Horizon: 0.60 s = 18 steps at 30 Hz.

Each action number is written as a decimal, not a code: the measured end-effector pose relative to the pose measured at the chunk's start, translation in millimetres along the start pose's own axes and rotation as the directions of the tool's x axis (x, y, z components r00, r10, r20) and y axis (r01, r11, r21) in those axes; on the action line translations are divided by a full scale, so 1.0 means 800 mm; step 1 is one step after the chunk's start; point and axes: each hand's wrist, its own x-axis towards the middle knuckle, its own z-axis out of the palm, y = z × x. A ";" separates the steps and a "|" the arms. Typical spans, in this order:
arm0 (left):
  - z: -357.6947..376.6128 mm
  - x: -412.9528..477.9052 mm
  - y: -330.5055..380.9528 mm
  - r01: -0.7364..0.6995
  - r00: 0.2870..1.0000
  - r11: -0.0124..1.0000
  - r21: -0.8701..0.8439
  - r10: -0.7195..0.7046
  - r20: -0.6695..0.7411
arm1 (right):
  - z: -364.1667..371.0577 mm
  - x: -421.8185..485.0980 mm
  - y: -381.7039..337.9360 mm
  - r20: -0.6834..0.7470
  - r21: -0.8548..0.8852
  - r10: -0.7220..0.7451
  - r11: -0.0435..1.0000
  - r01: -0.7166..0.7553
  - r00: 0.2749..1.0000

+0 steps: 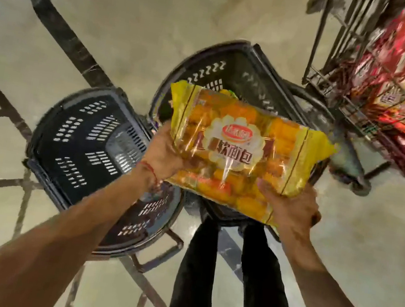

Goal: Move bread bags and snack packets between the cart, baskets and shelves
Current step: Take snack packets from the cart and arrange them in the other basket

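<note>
Over far basket (237,74) | bread bag (239,148) | left hand (167,156), right hand (290,208): fingers clamped on its near corners

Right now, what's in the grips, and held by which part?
The yellow bread bag, in both: the left grip holds its left edge, the right grip its lower right corner.

Pale polished floor (143,13), black trouser legs (201,271)

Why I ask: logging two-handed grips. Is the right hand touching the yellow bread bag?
Touching. Head view: the right hand grips a corner of the yellow bread bag.
</note>
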 end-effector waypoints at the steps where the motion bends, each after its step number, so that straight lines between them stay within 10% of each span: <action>1: -0.002 0.019 -0.006 -0.029 1.000 0.998 0.056 0.029 0.000 | 0.019 0.009 0.009 -0.026 0.039 -0.008 0.999 0.009 1.000; 18: 0.086 0.282 -0.134 0.011 0.992 0.815 0.580 -0.079 0.093 | 0.219 0.149 0.132 0.007 0.137 0.217 0.967 -0.216 0.976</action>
